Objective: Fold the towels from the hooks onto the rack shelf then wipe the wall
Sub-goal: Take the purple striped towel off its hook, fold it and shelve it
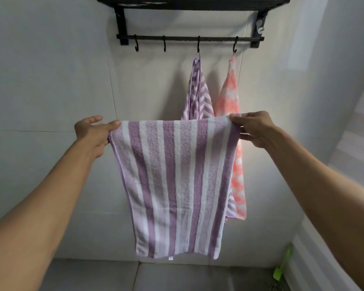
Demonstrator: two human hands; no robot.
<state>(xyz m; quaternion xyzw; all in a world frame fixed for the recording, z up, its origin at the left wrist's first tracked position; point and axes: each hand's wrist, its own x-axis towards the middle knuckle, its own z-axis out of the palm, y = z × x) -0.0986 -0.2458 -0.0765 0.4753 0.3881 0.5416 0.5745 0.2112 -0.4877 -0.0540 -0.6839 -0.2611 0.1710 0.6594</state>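
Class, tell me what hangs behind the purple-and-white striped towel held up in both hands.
A purple zigzag-patterned towel and a pink-and-white patterned towel hang from black hooks. The striped towel hides most of their lower halves.

My towel (177, 185) shows purple and white stripes; behind it hang a purple zigzag towel (198, 95), a coral-and-white towel (229, 97), and a black rack (189, 38).

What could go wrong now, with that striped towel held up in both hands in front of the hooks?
The left hand and right hand pinch only the top corners of the striped towel, so a corner might slip and the towel drop to the floor. The purple towel and pink towel hang close behind from single hooks; brushing them while folding could knock one off. The rack shelf sits high overhead, so a loosely folded towel may come undone on the lift.
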